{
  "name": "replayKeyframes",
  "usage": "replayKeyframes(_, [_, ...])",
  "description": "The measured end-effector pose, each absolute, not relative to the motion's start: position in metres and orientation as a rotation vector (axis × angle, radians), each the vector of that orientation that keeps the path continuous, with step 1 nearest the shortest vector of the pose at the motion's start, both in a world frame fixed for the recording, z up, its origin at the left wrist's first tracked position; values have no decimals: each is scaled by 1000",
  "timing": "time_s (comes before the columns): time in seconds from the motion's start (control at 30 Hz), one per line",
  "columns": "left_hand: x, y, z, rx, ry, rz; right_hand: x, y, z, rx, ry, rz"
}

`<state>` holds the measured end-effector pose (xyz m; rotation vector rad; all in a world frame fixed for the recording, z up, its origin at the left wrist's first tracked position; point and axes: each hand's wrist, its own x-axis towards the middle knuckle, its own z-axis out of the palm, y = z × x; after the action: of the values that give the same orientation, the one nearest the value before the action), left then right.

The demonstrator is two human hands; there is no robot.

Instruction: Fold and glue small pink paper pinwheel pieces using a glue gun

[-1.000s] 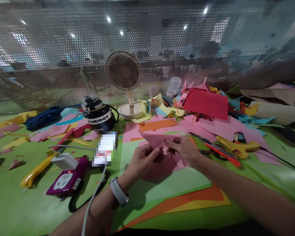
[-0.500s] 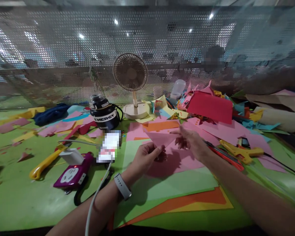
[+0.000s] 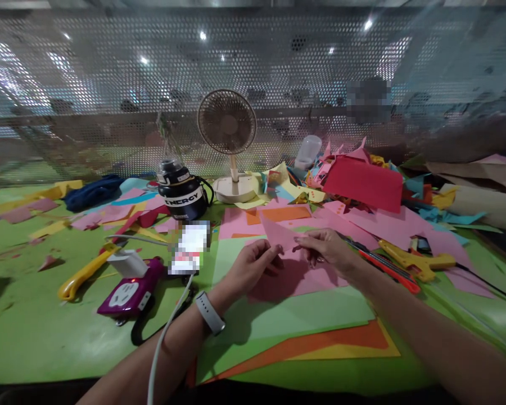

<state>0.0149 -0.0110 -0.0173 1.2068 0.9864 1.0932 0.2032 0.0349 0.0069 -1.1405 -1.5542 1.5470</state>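
Between my hands, a small piece of pink paper (image 3: 276, 232) is held up, with a pointed corner at its upper left. My left hand (image 3: 255, 263), with a pale watch band (image 3: 209, 313) at the wrist, pinches its lower edge. My right hand (image 3: 326, 247) pinches the paper's right side between thumb and fingers. Beneath them lies a larger pink sheet (image 3: 274, 284) on a light green sheet (image 3: 303, 323), with orange paper (image 3: 341, 340) and yellow paper sticking out at the near edge. Just beyond my hands is an orange strip (image 3: 284, 214).
Left stand a purple power socket (image 3: 129, 295), a yellow-handled tool (image 3: 86, 273), a phone (image 3: 189, 247) and a black bottle (image 3: 183, 194). A fan (image 3: 227, 124) stands behind. Right lie a red cutter (image 3: 390, 270), a yellow glue gun (image 3: 417, 260) and heaped paper scraps (image 3: 362, 183). A white cable crosses my left forearm.
My right hand has come down and closed on the pink paper's right side. The pink piece has turned, its pointed corner now rising at the upper left. My left hand keeps its pinch.
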Motion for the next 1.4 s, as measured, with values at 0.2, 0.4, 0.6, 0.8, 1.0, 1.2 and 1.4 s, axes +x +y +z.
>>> replayKeyframes(0.2, [13, -11, -18, 1119, 976, 1053, 196, 30, 0, -1092, -1628, 1538])
replayKeyframes(0.4, [12, -8, -23, 1119, 960, 1041, 197, 31, -1, -1063, -1691, 1570])
replayKeyframes(0.6, [9, -7, -18, 1101, 990, 1017, 200, 34, 0, -1103, -1660, 1571])
replayKeyframes(0.8, [4, -6, -12, 1101, 952, 1021, 206, 39, 2, -1064, -1657, 1605])
replayKeyframes(1.0, [-2, -1, -12, 1026, 931, 1107, 213, 43, 3, -1004, -1757, 1674])
replayKeyframes(1.2, [-3, 1, -15, 893, 880, 1115, 208, 43, -7, -967, -1799, 1539])
replayKeyframes(1.4, [-2, -1, -19, 945, 910, 1131, 210, 38, 1, -949, -1889, 1524])
